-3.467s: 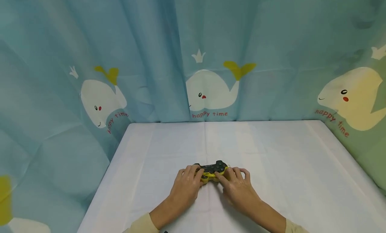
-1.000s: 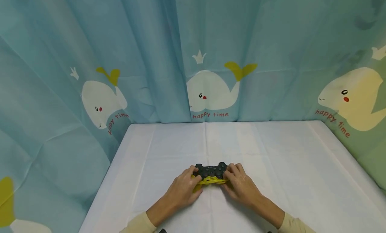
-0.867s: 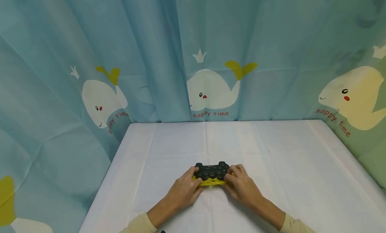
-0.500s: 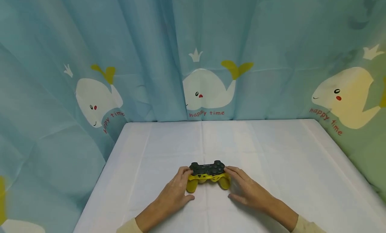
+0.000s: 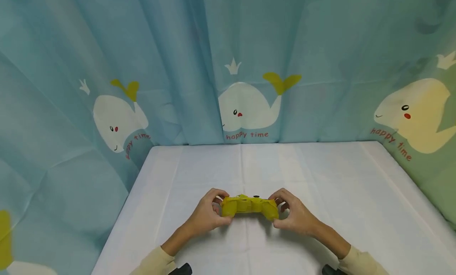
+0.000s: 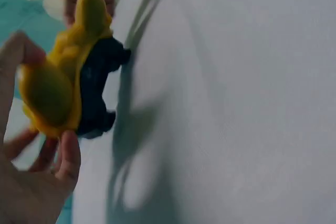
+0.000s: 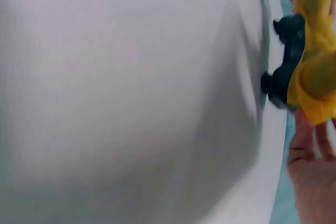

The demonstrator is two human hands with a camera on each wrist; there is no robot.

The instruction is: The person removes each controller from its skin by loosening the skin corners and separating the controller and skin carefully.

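Note:
A game controller (image 6: 96, 85) is partly inside a stretchy yellow cover (image 5: 245, 205). My left hand (image 5: 204, 215) grips its left end between thumb and fingers. At the right end, my right hand (image 5: 298, 215) holds it the same way. The controller is tipped, so in the head view the yellow handles face me and nearly all the black body is hidden. Both wrist views show black shoulder buttons pointing at the table and yellow rubber round the handles. A shadow lies on the cloth below, with the controller raised above it.
A white cloth covers the table (image 5: 306, 168). Behind it and along the sides hangs a blue-green curtain (image 5: 185, 69) printed with whales. Dark wrist straps (image 5: 182, 269) show at the near edge beside light sleeves (image 5: 156, 261).
Half a second ago the controller showed its black face, with both hands loosely beside it. Now both hands grip its ends, and it is lifted and tipped with the yellow handles towards me.

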